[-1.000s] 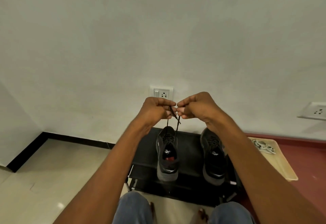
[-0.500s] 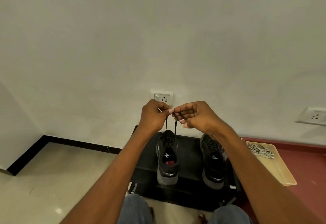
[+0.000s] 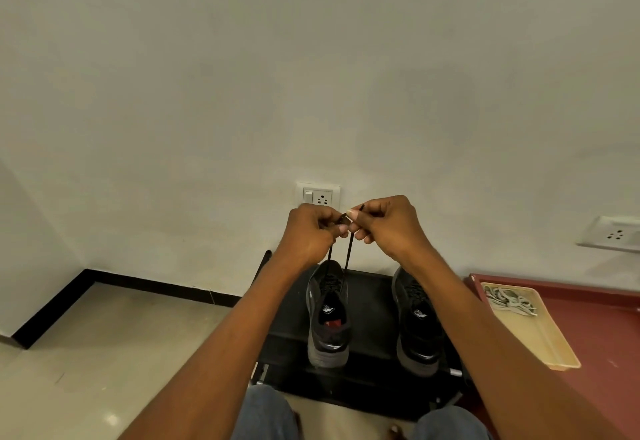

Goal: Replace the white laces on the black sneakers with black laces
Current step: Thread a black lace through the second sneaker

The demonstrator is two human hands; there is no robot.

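I am pinching one black lace (image 3: pixel 349 252), its two strands hanging straight down from my fingertips (image 3: pixel 349 221) into the sneaker (image 3: pixel 328 315) directly below. My left hand (image 3: pixel 310 231) and right hand (image 3: pixel 388 221) are both curling tight round the strand ends, knuckles almost touching. Two black sneakers are sitting on one black rack (image 3: pixel 370 304); the second sneaker (image 3: pixel 417 322) is lying below my right wrist. Further right, one cream tray (image 3: pixel 540 339) is holding the white laces (image 3: pixel 509 301) on a red surface (image 3: pixel 606 335). Two wall sockets (image 3: pixel 318 195) are showing beyond my fingers, pale floor tiles (image 3: pixel 121 346) to their left.
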